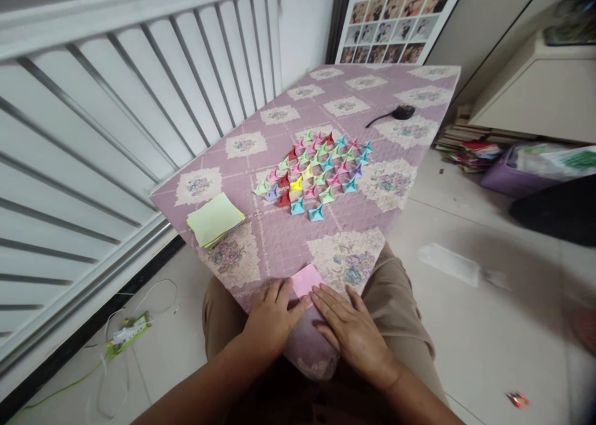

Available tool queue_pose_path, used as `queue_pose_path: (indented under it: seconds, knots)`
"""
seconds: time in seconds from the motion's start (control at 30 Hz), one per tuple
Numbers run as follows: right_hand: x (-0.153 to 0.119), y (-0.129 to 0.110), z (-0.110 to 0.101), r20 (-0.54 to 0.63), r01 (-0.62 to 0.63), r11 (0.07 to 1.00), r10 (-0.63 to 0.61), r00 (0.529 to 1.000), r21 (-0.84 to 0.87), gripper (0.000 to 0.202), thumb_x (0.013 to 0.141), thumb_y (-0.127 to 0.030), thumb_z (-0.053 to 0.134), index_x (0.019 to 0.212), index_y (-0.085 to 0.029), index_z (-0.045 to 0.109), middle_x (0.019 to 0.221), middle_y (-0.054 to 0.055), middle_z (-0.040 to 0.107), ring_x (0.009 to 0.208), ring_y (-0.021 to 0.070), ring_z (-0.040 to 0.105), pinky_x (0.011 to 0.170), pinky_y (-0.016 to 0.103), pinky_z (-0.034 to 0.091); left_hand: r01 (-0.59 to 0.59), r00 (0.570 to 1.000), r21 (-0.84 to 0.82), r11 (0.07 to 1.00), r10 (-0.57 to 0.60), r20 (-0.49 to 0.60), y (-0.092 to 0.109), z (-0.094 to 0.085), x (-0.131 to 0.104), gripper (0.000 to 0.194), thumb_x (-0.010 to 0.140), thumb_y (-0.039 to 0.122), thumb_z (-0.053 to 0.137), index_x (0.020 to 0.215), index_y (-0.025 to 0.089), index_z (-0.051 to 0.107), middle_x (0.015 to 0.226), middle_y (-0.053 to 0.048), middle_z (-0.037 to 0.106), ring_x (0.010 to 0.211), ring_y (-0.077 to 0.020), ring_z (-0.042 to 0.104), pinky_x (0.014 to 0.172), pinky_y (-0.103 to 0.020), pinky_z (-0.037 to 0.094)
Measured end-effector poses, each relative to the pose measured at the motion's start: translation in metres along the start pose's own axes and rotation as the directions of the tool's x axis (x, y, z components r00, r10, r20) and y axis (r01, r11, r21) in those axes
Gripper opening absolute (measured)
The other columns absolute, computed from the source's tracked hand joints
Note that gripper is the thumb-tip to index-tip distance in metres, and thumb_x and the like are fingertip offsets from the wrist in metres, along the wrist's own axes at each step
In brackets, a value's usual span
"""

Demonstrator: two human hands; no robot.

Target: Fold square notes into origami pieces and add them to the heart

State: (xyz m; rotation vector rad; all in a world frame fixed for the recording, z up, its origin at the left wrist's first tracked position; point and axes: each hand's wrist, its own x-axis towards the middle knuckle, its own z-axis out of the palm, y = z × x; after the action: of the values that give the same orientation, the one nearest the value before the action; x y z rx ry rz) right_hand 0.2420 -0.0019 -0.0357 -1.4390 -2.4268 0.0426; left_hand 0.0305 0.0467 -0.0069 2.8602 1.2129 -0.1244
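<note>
A small square of pink paper (306, 280) lies on the cloth-covered table near its front corner. My left hand (270, 316) rests on the paper's left side, fingers stretched forward and thumb at the lower edge. On the right side, my right hand (349, 329) lies flat, its fingertips pressing the paper's lower right edge. Both hands are open against the tabletop. A stack of square paper sheets (215, 219), pale green on top with yellow below, sits at the left. Further back stand rows of several small folded paper pieces (320, 178) in red, pink, green, blue and yellow.
A black object with a thin tail (403, 112) lies on the table's far right. The white radiator (139, 77) runs along the left. A power strip with cables (129, 334) is on the floor. A purple bin (505, 172) stands right, near a white cabinet (535, 96).
</note>
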Motion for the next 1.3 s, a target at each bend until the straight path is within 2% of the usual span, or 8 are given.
queue_pose_path:
  seconds: [0.27,0.4,0.53,0.63,0.73,1.07,1.2,1.3]
  knots:
    - [-0.02,0.011,0.006,-0.03,-0.091,0.993,0.089,0.996,-0.07,0.049,0.094,-0.033,0.045,0.14,-0.022,0.038,0.133,0.008,0.056,0.124,0.0229,0.048,0.107,0.047,0.017,-0.011,0.997,0.023,1.0,0.013,-0.074,-0.001,0.005,0.001,0.041,0.091,0.031,0.052,0.13,0.042,0.046,0.136,-0.009,0.045,0.118,-0.029,0.045,0.089,-0.045,0.048]
    - [-0.019,0.007,0.008,-0.03,-0.143,0.989,0.142,0.989,-0.048,0.045,0.093,-0.029,0.045,0.137,-0.023,0.043,0.13,0.007,0.059,0.122,0.0237,0.049,0.103,0.046,0.021,-0.003,0.999,0.016,1.0,0.004,-0.049,0.0,0.005,0.002,0.04,0.092,0.03,0.05,0.13,0.042,0.045,0.137,-0.009,0.045,0.119,-0.0301,0.045,0.088,-0.047,0.048]
    - [-0.002,0.001,-0.003,-0.043,-0.248,0.968,0.249,0.967,0.029,0.038,0.093,-0.032,0.045,0.131,-0.026,0.049,0.12,0.006,0.064,0.115,0.0249,0.052,0.099,0.046,0.026,-0.001,1.0,-0.021,1.0,0.001,0.018,0.0,0.001,0.003,0.041,0.094,0.029,0.047,0.133,0.042,0.043,0.138,-0.01,0.043,0.12,-0.0318,0.043,0.089,-0.049,0.046]
    - [0.02,-0.002,-0.013,-0.058,-0.392,0.916,0.397,0.916,0.082,0.029,0.092,-0.034,0.049,0.117,-0.026,0.059,0.103,0.006,0.068,0.1,0.0239,0.057,0.092,0.042,0.033,-0.009,0.999,-0.044,0.999,0.011,0.035,-0.002,-0.002,0.002,0.043,0.094,0.028,0.045,0.135,0.042,0.041,0.14,-0.011,0.042,0.121,-0.0317,0.043,0.092,-0.05,0.044]
    - [0.039,0.0,-0.017,-0.042,-0.473,0.879,0.476,0.878,0.063,0.022,0.088,-0.039,0.056,0.1,-0.022,0.063,0.093,0.007,0.068,0.09,0.0242,0.058,0.081,0.039,0.036,-0.027,0.999,-0.066,0.997,0.029,0.032,-0.006,-0.003,0.0,0.045,0.094,0.027,0.046,0.136,0.043,0.04,0.141,-0.009,0.041,0.123,-0.031,0.042,0.094,-0.049,0.042]
    - [0.052,0.004,-0.024,0.107,-0.527,0.849,0.522,0.846,0.029,0.031,0.08,-0.035,0.066,0.107,-0.023,0.058,0.102,0.006,0.066,0.097,0.0253,0.058,0.079,0.037,0.036,-0.025,0.999,-0.167,0.986,0.029,0.021,-0.005,0.004,-0.013,0.047,0.093,0.025,0.047,0.135,0.043,0.042,0.147,-0.008,0.034,0.132,-0.0336,0.032,0.101,-0.053,0.036]
    - [0.056,0.004,-0.029,0.162,-0.54,0.842,0.53,0.832,0.019,0.028,0.079,-0.034,0.065,0.105,-0.025,0.058,0.105,0.005,0.065,0.098,0.0257,0.057,0.078,0.038,0.036,0.01,0.998,-0.235,0.972,0.005,0.063,-0.007,-0.008,-0.011,0.041,0.092,0.022,0.047,0.13,0.039,0.05,0.145,-0.007,0.037,0.131,-0.0325,0.032,0.101,-0.052,0.036]
    - [0.059,0.005,-0.032,0.192,-0.551,0.834,0.537,0.821,0.023,0.025,0.079,-0.035,0.064,0.102,-0.025,0.059,0.106,0.005,0.065,0.099,0.0255,0.057,0.078,0.037,0.036,0.038,0.996,-0.352,0.935,-0.005,0.094,-0.014,-0.021,0.004,0.034,0.089,0.02,0.05,0.12,0.031,0.058,0.132,-0.004,0.05,0.121,-0.024,0.042,0.099,-0.039,0.039]
